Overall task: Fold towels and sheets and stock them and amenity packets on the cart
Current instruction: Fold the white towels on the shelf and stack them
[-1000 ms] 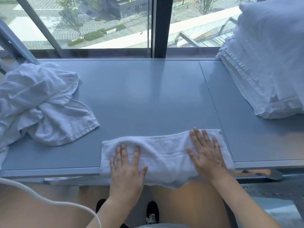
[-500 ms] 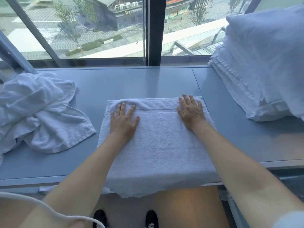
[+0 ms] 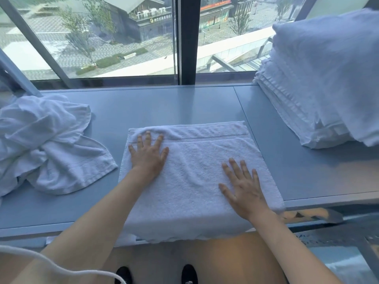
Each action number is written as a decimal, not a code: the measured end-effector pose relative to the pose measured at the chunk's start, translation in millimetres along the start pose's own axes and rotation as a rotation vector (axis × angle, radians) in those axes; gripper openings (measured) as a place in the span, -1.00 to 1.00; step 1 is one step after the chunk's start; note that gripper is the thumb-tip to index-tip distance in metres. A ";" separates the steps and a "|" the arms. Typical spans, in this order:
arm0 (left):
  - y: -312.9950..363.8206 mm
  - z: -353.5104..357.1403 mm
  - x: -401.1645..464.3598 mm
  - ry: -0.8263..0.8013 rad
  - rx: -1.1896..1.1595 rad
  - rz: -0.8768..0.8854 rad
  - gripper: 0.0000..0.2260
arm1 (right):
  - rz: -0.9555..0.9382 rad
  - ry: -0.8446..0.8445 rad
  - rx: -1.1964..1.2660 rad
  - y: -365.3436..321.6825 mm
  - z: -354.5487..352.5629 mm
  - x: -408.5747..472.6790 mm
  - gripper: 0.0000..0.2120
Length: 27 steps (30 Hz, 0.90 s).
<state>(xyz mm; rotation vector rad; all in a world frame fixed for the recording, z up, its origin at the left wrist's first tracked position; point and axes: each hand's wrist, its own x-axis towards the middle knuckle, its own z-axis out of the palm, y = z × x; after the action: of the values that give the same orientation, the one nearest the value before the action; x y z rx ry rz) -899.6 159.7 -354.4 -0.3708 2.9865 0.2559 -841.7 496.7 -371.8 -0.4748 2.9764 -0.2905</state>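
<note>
On the blue-grey worktop (image 3: 184, 103) below the window, pressing flat a white terry towel (image 3: 196, 177) folded to a rectangle, its near edge hanging over the worktop's front lip. Spreading the left hand (image 3: 148, 155) palm-down near the towel's far left corner, fingers straight and gripping nothing. Laying the right hand (image 3: 243, 187) flat and released on the near right part, likewise holding nothing. Judging the work as partly done: stacking up at the far right, a tall pile of folded white towels (image 3: 320, 87), seemingly finished. Waiting at the left, a crumpled heap of unfolded white linen (image 3: 43, 140), touching the worktop and lying just beside the middle towel. Showing no cart and no amenity packets, so stocking probably not yet begun. Probably needing further folds on this towel before joining the pile.
</note>
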 end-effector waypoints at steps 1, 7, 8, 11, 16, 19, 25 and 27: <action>3.9 -3.0 -8.7 -0.007 0.014 -0.003 -0.42 | 0.002 0.001 0.001 -0.5 0.0 -0.1 -0.31; -2.4 15.1 -130.4 0.025 -0.065 0.067 -0.42 | 0.000 0.004 0.003 -0.4 1.3 -2.3 -0.33; -11.7 21.2 -148.5 0.000 -0.059 0.026 -0.41 | 0.001 0.004 -0.001 -0.5 1.4 -2.7 -0.33; -30.9 37.0 -185.3 0.040 -0.046 0.004 -0.39 | 0.002 0.011 0.000 -0.3 1.4 -4.5 -0.33; -40.7 44.1 -163.2 0.066 -0.035 0.033 -0.39 | -0.006 0.032 0.024 -1.8 1.7 3.0 -0.32; -45.0 38.3 -123.5 0.064 -0.057 0.044 -0.38 | 0.022 0.031 0.027 -2.1 -2.0 31.5 -0.31; -45.6 16.3 -29.7 0.035 -0.059 0.030 -0.37 | 0.063 0.004 0.017 -6.0 -17.5 124.0 -0.33; -46.2 11.6 -6.2 0.026 -0.061 0.034 -0.37 | 0.068 -0.010 0.014 -7.8 -21.7 146.6 -0.34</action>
<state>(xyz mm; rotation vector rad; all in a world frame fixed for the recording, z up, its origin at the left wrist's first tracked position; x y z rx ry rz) -880.9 119.1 -371.8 -0.3327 3.0180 0.3489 -981.0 446.6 -360.9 -0.3720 2.9714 -0.3015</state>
